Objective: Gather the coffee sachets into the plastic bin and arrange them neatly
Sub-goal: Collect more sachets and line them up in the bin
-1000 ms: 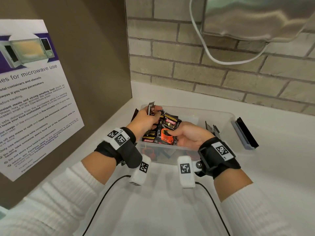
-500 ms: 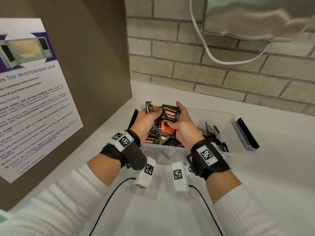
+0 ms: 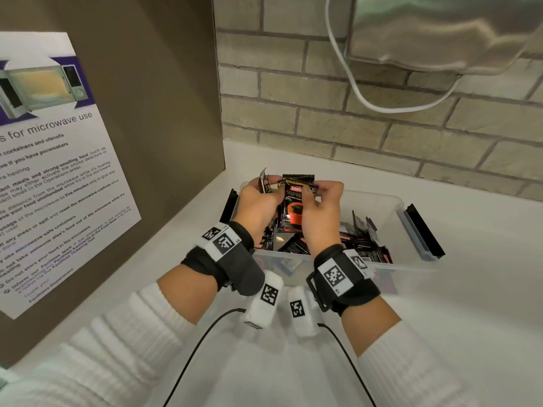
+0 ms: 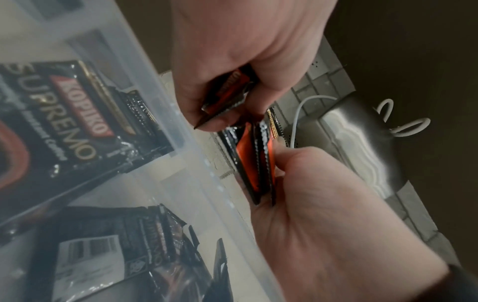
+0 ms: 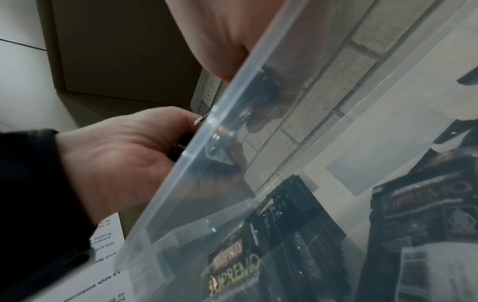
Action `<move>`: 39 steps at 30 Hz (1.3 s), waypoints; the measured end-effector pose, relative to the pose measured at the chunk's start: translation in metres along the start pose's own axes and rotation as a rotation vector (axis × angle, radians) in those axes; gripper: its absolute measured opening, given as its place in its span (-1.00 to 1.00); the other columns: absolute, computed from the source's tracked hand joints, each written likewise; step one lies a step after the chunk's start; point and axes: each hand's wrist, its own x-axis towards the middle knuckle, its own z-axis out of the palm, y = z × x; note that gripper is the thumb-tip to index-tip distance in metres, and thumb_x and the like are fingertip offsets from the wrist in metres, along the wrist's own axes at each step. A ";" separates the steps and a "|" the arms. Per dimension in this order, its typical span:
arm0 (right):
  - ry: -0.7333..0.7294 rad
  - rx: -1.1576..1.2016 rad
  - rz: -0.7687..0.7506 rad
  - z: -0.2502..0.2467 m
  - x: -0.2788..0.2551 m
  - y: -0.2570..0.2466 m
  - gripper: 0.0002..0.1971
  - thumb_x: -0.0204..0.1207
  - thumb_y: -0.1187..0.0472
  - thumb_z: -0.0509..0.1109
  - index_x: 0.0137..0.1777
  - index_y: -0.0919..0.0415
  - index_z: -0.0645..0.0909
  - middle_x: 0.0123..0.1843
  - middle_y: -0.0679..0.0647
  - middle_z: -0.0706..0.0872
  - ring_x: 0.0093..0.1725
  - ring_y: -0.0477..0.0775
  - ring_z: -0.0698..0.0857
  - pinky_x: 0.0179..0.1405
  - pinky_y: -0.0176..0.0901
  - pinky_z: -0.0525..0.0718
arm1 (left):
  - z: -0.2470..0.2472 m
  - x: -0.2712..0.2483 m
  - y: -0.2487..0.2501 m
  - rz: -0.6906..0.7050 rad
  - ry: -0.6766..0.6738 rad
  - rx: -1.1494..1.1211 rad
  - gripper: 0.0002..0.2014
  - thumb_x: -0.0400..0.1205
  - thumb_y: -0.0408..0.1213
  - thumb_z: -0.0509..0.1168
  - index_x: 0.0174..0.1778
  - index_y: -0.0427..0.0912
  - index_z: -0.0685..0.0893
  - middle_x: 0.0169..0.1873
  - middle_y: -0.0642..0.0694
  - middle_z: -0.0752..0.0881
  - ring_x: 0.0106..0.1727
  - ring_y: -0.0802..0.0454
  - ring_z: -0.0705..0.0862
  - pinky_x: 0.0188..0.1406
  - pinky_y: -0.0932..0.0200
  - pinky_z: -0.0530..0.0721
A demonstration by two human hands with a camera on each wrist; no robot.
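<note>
Sachet print: the black coffee sachet (image 3: 296, 201) held up in the centre of the head view reads "KOPIKO" on a red band and "SUPREMO" in gold under it, above a picture of a red cup of dark coffee; its top and bottom edges are serrated.
Left hand: the left hand (image 3: 258, 205) curls round a small stack of sachets (image 4: 258, 161) standing on edge, thumb against one side, at the left of the held sachet.
Right hand: the right hand (image 3: 318, 214) pinches the front sachet by its upper right edge, fingers curled over the top and thumb on the printed face.
Where held: both hands and their sachets sit just above the left end of the plastic bin (image 3: 390, 201), in the middle of the head view.
Bin: clear plastic, rectangular, on the white counter (image 3: 470, 304), with a grey-and-black clip (image 3: 421, 230) at its right end.
Loose sachets: more black sachets (image 3: 364, 248) lie in a jumble on the bin floor at centre and right, some face up, some showing a white back panel; through the wall in the left wrist view one (image 4: 64, 114) reads "KOPIKO SUPREMO".
Notice: a white poster (image 3: 55, 171) on the brown panel at the left of the frame shows a microwave and the words "for microwave use".
Wall: pale brick in the upper frame, with a white cable (image 3: 367, 98) looping below a steel appliance (image 3: 440, 30).
</note>
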 end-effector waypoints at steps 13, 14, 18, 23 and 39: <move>-0.072 0.191 0.068 -0.016 0.007 -0.013 -0.89 0.61 0.32 0.27 -0.01 0.09 0.48 -0.09 0.04 0.69 -0.12 -0.01 0.73 -0.17 -0.25 0.75 | -0.019 0.008 0.008 0.092 0.120 0.073 -0.87 0.62 -0.39 0.31 0.02 -0.09 0.59 -0.23 -0.01 0.68 -0.24 0.11 0.66 -0.44 0.40 0.63; -0.116 0.181 0.080 -0.012 0.006 -0.015 -0.91 0.61 0.32 0.27 0.04 0.14 0.48 -0.09 0.03 0.69 -0.14 -0.07 0.72 -0.23 -0.31 0.73 | -0.017 0.007 0.008 0.098 0.104 0.081 -0.85 0.62 -0.40 0.32 0.05 -0.10 0.59 -0.21 -0.04 0.69 -0.21 0.07 0.69 -0.36 0.33 0.68; -0.043 -0.026 0.034 0.006 0.003 -0.016 -0.89 0.62 0.22 0.27 0.09 0.22 0.51 0.04 0.05 0.52 0.07 0.08 0.63 0.17 0.01 0.63 | -0.010 0.001 0.006 0.094 0.025 0.066 -0.81 0.62 -0.43 0.30 0.07 -0.07 0.60 -0.21 -0.05 0.70 -0.24 0.08 0.72 -0.35 0.25 0.72; -0.117 0.079 0.163 0.009 0.004 -0.014 -0.85 0.67 0.23 0.16 0.19 0.12 0.34 0.11 0.17 0.56 -0.08 0.05 0.65 -0.11 -0.10 0.69 | -0.012 -0.003 0.004 -0.032 -0.071 -0.041 -0.87 0.62 -0.33 0.33 0.05 -0.07 0.66 -0.07 -0.14 0.76 0.00 -0.11 0.75 0.03 -0.02 0.73; -0.102 -0.065 0.033 0.014 0.006 -0.011 -0.63 0.60 0.11 0.28 0.39 -0.05 0.39 0.30 0.02 0.42 0.35 0.05 0.38 0.41 0.00 0.41 | -0.012 -0.007 0.011 -0.296 -0.477 0.024 -0.50 0.49 0.25 0.20 0.16 -0.05 0.63 0.00 -0.10 0.79 0.08 0.01 0.74 0.13 0.06 0.65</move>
